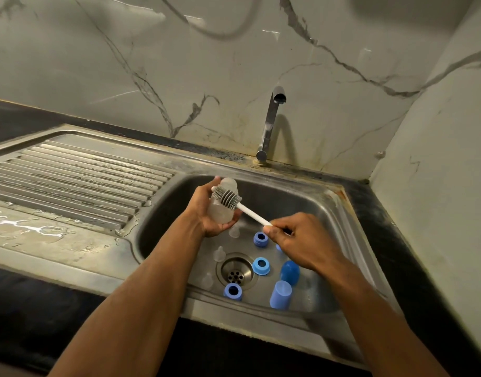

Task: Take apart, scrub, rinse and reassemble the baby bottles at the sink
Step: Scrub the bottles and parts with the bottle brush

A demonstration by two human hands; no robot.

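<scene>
My left hand grips a clear baby bottle body over the left part of the sink basin. My right hand pinches the white handle of a bottle brush; its grey bristle head lies across the outside of the bottle. On the basin floor lie three blue screw rings, two blue caps and clear teats.
The chrome tap stands behind the basin with no water running. The drain strainer sits in the basin's middle. A wet ribbed draining board lies to the left. A marble wall closes the back and right side.
</scene>
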